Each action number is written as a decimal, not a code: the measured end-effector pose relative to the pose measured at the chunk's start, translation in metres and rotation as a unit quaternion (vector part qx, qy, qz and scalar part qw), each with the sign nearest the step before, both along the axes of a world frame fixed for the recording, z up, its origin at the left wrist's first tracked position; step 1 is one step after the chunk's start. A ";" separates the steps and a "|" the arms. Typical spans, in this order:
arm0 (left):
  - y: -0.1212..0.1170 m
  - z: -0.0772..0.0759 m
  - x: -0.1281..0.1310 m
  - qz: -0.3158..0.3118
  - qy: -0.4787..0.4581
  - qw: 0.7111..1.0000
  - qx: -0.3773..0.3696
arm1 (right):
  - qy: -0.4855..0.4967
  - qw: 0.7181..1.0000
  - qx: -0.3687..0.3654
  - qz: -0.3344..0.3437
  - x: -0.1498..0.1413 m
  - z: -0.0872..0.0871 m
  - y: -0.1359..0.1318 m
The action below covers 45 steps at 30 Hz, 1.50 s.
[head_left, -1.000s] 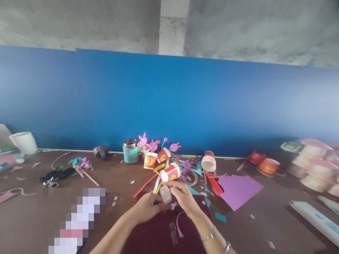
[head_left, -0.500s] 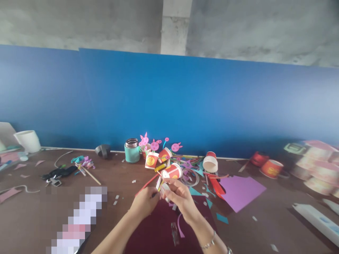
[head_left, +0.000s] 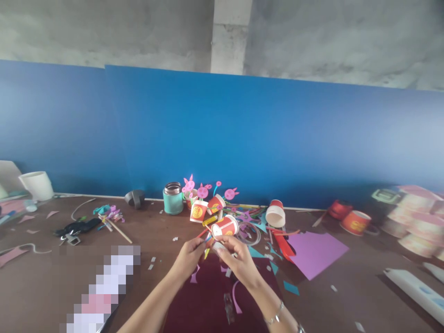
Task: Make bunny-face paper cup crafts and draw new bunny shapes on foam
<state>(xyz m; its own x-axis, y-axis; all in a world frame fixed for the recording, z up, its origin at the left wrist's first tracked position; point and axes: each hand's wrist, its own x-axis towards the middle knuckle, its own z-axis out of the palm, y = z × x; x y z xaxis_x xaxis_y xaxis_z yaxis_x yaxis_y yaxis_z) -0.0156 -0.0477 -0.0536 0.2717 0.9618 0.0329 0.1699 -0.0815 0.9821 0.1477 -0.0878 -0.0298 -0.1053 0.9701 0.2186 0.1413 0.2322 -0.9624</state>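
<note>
My left hand [head_left: 189, 260] is closed in a pinch at the middle of the table, close to my right hand. Thin coloured sticks [head_left: 207, 238] show at its fingertips; whether it grips one of them I cannot tell. My right hand [head_left: 239, 261] is closed on a small white object [head_left: 218, 248], mostly covered by the fingers. Just beyond both hands a red-and-white paper cup [head_left: 227, 225] lies on its side. Under the wrists is a dark red sheet [head_left: 208, 300] with pink paper scraps [head_left: 237, 298] and a small clear item [head_left: 228, 305].
Behind the cup stand paper cups with pink animal cut-outs [head_left: 203, 190] and a teal jar [head_left: 172, 201]. To the right lie a purple sheet [head_left: 317, 252], red scissors [head_left: 285, 244] and stacked tape rolls [head_left: 421, 222]. At left are a black strap [head_left: 81, 227] and a wooden stick [head_left: 120, 230].
My left hand has shifted slightly up, and its fingertips have moved near the cup's rim. My right fingers have closed in more over the white object. The surrounding items stay put.
</note>
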 end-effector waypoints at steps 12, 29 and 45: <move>-0.007 0.008 0.004 0.043 -0.102 0.992 -0.066 | -0.034 0.999 -0.004 0.015 0.002 -0.006 0.003; -0.022 0.022 0.000 -0.158 0.025 0.987 0.009 | 0.100 0.978 -0.176 -0.041 0.006 -0.015 0.012; -0.018 0.001 0.005 -0.129 0.165 0.978 0.007 | 0.186 0.978 -0.080 0.039 0.004 0.000 0.003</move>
<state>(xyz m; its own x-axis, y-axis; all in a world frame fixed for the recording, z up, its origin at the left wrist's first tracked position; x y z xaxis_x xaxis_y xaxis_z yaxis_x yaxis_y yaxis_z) -0.0108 -0.0655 -0.0528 0.5032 0.8601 -0.0842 0.4485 -0.1766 0.8762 0.1514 -0.0848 -0.0300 -0.1231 0.9872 0.1011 -0.2388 0.0694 -0.9686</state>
